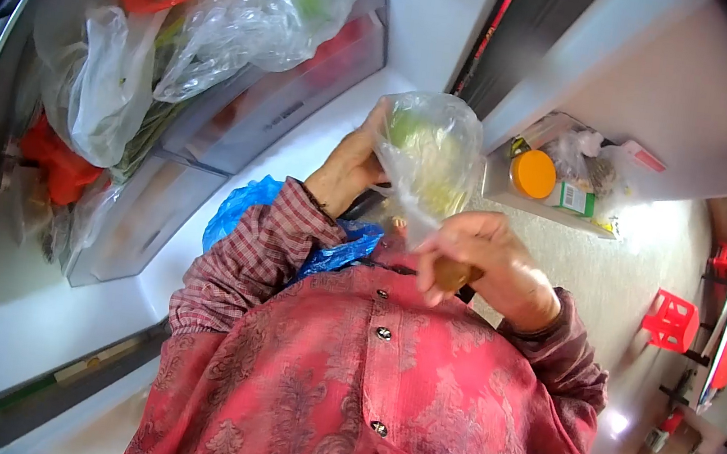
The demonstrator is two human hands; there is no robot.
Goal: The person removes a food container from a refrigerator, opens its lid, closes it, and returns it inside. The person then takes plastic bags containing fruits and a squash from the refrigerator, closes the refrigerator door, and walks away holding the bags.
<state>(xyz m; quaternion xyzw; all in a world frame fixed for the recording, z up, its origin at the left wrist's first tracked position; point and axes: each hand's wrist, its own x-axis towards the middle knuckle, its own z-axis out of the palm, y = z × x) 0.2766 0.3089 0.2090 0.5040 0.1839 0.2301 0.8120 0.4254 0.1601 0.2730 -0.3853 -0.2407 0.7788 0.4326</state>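
Observation:
A clear plastic bag with a pale green and whitish vegetable inside hangs in front of my chest. My left hand is closed on the bag's side, fingers partly hidden behind it. Lower down, my right hand pinches the gathered, twisted end of the same bag. A small brownish shape shows at the right fingers; what it is I cannot make out. Below the left wrist is a crumpled blue plastic bag, partly covered by my sleeve.
On the left, an open fridge holds bagged vegetables, a red bag and clear drawers. The door shelf at right carries an orange-lidded jar and a green-white box. Red stools stand farther right.

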